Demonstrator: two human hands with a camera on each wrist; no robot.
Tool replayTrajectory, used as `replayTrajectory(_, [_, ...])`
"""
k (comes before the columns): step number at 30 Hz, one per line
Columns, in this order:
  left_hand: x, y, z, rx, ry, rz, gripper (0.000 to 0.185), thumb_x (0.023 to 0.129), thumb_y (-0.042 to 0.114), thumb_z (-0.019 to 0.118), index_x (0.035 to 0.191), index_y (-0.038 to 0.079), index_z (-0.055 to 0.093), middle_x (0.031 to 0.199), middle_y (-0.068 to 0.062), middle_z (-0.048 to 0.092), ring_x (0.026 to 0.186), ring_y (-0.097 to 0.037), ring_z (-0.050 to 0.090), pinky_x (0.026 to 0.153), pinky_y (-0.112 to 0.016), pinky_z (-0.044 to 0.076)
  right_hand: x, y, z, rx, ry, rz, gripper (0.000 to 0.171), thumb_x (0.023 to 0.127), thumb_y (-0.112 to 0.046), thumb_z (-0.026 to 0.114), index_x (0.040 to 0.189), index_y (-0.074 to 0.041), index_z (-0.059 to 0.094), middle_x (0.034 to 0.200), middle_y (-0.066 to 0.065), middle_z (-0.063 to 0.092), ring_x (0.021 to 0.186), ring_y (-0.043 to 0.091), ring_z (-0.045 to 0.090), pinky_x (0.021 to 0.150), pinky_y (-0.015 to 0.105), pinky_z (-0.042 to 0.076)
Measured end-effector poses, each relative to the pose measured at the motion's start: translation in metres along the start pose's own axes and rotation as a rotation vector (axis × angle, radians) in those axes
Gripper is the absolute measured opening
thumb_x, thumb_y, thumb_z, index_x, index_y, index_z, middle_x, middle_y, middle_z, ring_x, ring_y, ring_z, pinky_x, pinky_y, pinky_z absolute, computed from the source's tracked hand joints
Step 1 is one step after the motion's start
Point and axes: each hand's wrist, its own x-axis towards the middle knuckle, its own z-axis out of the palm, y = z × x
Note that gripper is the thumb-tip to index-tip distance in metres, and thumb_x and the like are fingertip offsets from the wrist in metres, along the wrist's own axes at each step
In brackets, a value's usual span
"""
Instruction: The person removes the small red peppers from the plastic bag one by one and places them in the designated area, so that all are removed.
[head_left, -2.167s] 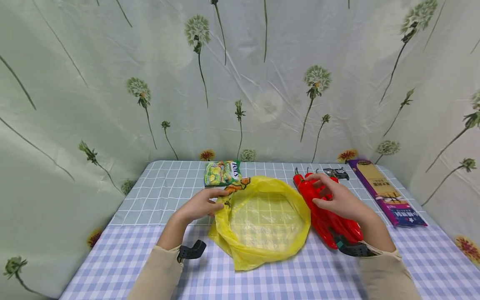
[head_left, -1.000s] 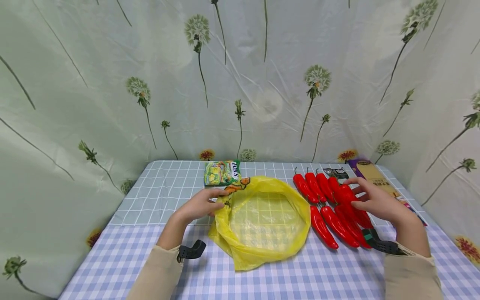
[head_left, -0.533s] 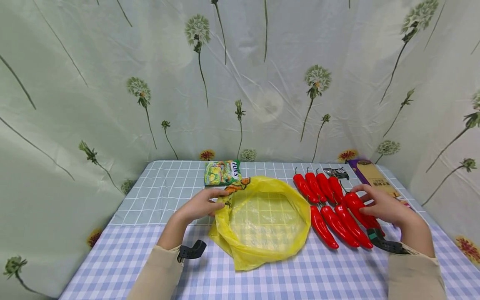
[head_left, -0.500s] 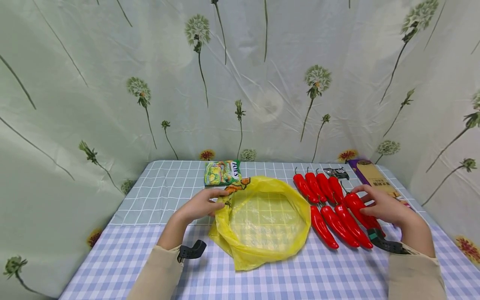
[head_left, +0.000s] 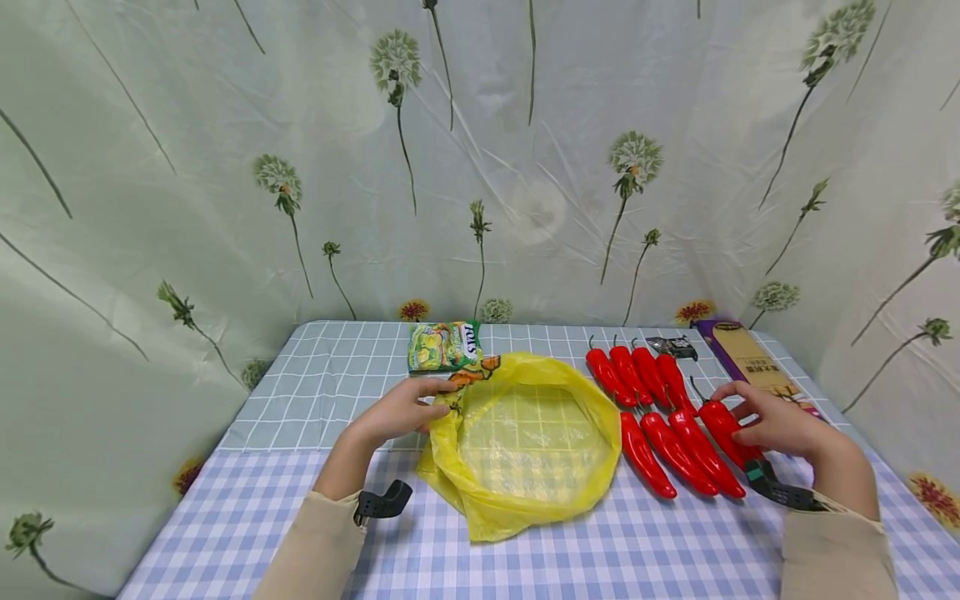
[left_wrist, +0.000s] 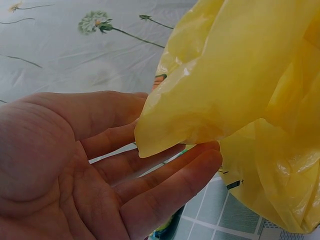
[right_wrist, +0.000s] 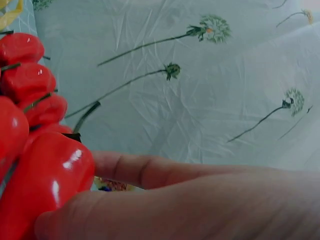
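A yellow plastic bag (head_left: 536,500) lies spread on the table with its mouth up. My left hand (head_left: 401,410) touches its left rim with relaxed, fairly straight fingers; in the left wrist view a flap of the bag hides the thumb tip and index tip. On the right, several red chili peppers (head_left: 637,454) with green stems lie in two slanted rows. My right hand (head_left: 780,423) holds the rightmost chili pepper (head_left: 720,425) between thumb and fingers. In the right wrist view, the thumb presses this glossy pepper (right_wrist: 60,165) on its near side.
A green snack packet (head_left: 444,346) lies behind the bag. A small black packet (head_left: 672,347) is behind the peppers. A long purple and tan noodle packet (head_left: 750,358) runs along the right edge, partly hidden by my right hand. A patterned curtain (head_left: 480,167) hangs at the back.
My right hand has moved right from over the pepper pile, bringing the held pepper to the right end of the front row. The left hand and bag stay put.
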Motion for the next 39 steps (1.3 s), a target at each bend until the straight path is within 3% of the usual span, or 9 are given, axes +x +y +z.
replayTrajectory(16, [-0.001,0.001,0.0,0.003,0.001,0.008,0.042,0.099,0.018,0.06,0.141,0.011,0.057,0.146,-0.018,0.052,0.105,-0.022,0.063,0.074,-0.033,0.059,0.001,0.01,0.0,0.061,-0.067,0.038,0.066,0.081,-0.007,0.076,0.135,0.002,0.039,0.114,0.019,0.063,0.096,0.021,0.062,0.08,0.041,0.061])
replayTrajectory(24, [-0.002,0.001,0.0,0.006,0.002,0.003,0.042,0.1,0.019,0.06,0.141,0.011,0.057,0.146,-0.018,0.052,0.108,-0.023,0.063,0.073,-0.033,0.059,0.005,0.015,0.002,0.064,-0.081,0.085,0.065,0.083,-0.006,0.072,0.139,0.0,0.039,0.117,0.02,0.062,0.096,0.02,0.061,0.079,0.041,0.06])
replayTrajectory(39, [0.0,0.0,0.0,0.004,0.0,0.0,0.042,0.099,0.021,0.061,0.141,0.012,0.057,0.148,-0.017,0.051,0.111,-0.024,0.062,0.074,-0.033,0.059,0.01,0.015,0.006,0.008,-0.052,0.045,0.066,0.087,-0.01,0.071,0.142,0.002,0.039,0.125,0.033,0.056,0.101,0.021,0.062,0.079,0.042,0.061])
